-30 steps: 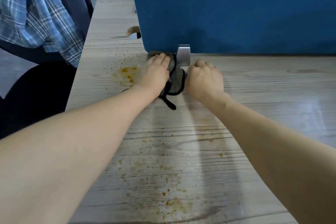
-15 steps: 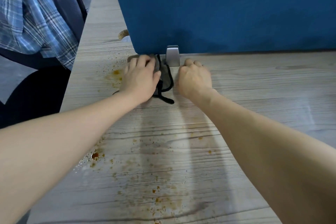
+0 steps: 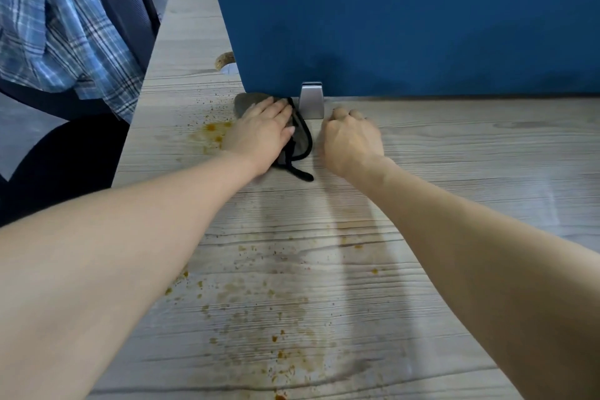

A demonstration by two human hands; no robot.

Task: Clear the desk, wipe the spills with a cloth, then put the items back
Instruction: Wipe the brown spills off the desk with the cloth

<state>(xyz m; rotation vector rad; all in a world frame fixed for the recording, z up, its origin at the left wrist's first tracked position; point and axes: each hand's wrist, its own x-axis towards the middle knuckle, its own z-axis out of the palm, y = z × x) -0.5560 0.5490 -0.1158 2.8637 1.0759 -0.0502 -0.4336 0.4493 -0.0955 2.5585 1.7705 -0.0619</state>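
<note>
Change: cloth slid slightly left, toward orange spill.
Left hand: flat, pressing cloth beside bracket.
Right hand: clenched, empty.
Desk: cleared.
Left: near stains, returning items.

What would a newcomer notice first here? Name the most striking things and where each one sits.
The left hand presses flat on a grey cloth at the foot of the blue partition, while the right hand rests curled on the desk beside it. Orange-brown spills speckle the near wood between the forearms. A plaid shirt hangs at far left.
</note>
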